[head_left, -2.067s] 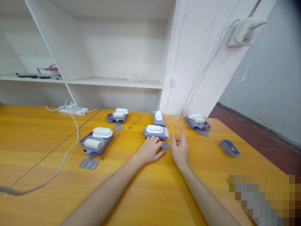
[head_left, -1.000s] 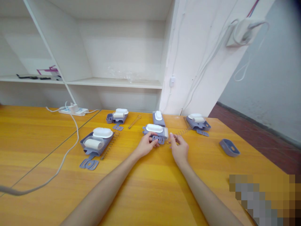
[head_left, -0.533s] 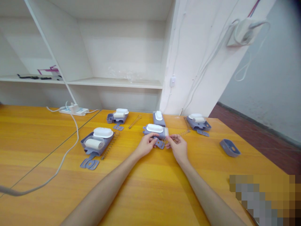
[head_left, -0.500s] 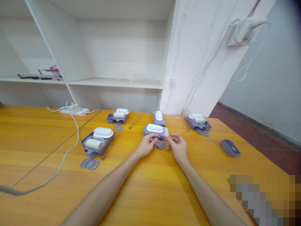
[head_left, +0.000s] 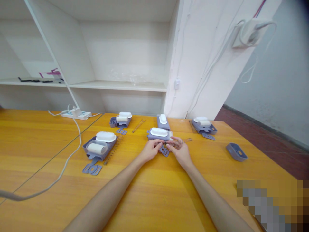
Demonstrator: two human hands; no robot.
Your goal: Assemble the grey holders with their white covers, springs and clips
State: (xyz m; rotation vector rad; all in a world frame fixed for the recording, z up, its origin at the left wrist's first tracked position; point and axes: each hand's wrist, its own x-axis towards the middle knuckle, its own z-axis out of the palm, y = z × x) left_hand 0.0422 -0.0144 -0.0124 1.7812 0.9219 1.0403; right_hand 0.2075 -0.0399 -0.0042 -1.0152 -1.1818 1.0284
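Observation:
My left hand pinches a small flat purple-grey plastic piece just above the orange table. My right hand holds one end of a thin coiled metal spring, bringing it against that piece. Both hands meet in front of a purple-grey tray with a white oval lid. How the spring end sits on the piece is hidden by my fingers.
More purple-grey sets lie around: one at left with a flat piece and spring, one behind, one at right, a lone tray. A white cable and power strip are at left; white shelves stand behind.
My left hand lifted the flat piece off the table. My right hand took up the spring and drew it left, so both hands now meet in front of the tray.

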